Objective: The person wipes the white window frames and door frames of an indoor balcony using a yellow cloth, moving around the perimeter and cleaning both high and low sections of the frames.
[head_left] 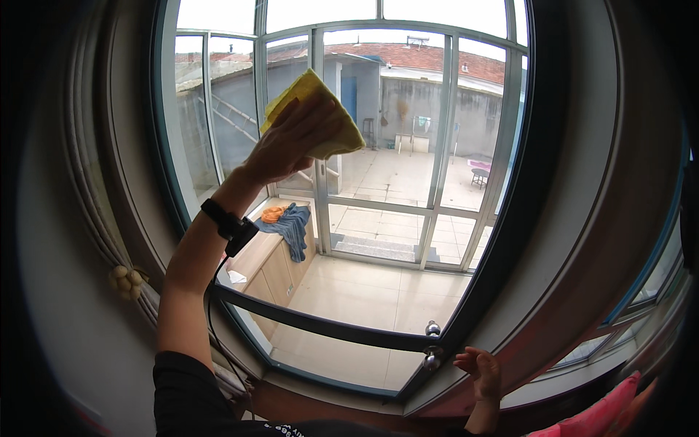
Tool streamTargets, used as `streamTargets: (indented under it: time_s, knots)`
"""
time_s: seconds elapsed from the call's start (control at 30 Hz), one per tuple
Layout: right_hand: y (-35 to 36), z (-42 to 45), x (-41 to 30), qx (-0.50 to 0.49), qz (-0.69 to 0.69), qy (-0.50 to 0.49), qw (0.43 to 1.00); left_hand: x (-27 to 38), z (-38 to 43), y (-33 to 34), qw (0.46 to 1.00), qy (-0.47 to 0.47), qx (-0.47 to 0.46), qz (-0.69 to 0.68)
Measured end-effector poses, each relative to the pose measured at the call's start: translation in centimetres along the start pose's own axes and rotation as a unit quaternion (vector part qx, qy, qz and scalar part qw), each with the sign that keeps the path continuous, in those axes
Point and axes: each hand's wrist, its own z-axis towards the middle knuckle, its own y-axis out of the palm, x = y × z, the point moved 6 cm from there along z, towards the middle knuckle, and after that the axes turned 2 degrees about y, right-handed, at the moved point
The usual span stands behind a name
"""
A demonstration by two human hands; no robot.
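My left hand [292,139] is raised, spread over a folded yellow cloth [341,134] that lies against the upper glass pane [382,175] of a dark-framed door. Part of the cloth is hidden behind the fingers. A black band with a small box and a cable [232,226] is strapped round my left wrist. Low on the right, my right hand [481,368] holds nothing, its fingers loosely bent and a little apart. It is beside the door's edge, just right of a round metal doorknob [431,358] and not touching it.
A dark crossbar [327,322] divides the door's glass. Tied-back curtains [98,213] hang at left. Beyond the glass stand a low wooden cabinet [273,267] bearing a blue garment [289,226] and an orange cloth [272,214], and a metal-framed glass partition [377,205]. Pink fabric [595,409] is at lower right.
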Motion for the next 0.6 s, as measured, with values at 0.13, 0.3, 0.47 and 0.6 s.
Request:
streamTargets:
  time_s: [0.13,0.3,0.47,0.6]
  knots:
    - [0.4,0.9,0.4,0.017,0.002,0.015,1.0,-5.3,3.8,-4.8,0.989,-0.03,0.143,0.004]
    - [0.4,1.0,1.0,0.023,-0.005,0.023,0.999,-1.3,4.3,-1.8,0.983,-0.057,0.17,0.042]
    - [0.7,1.2,1.3,0.016,-0.011,0.023,1.0,10.0,-1.1,3.7,0.998,-0.013,0.011,-0.052]
    - [3.0,2.2,2.4,-0.002,-0.013,0.034,0.999,18.6,-13.7,8.6,0.981,0.117,-0.138,-0.075]
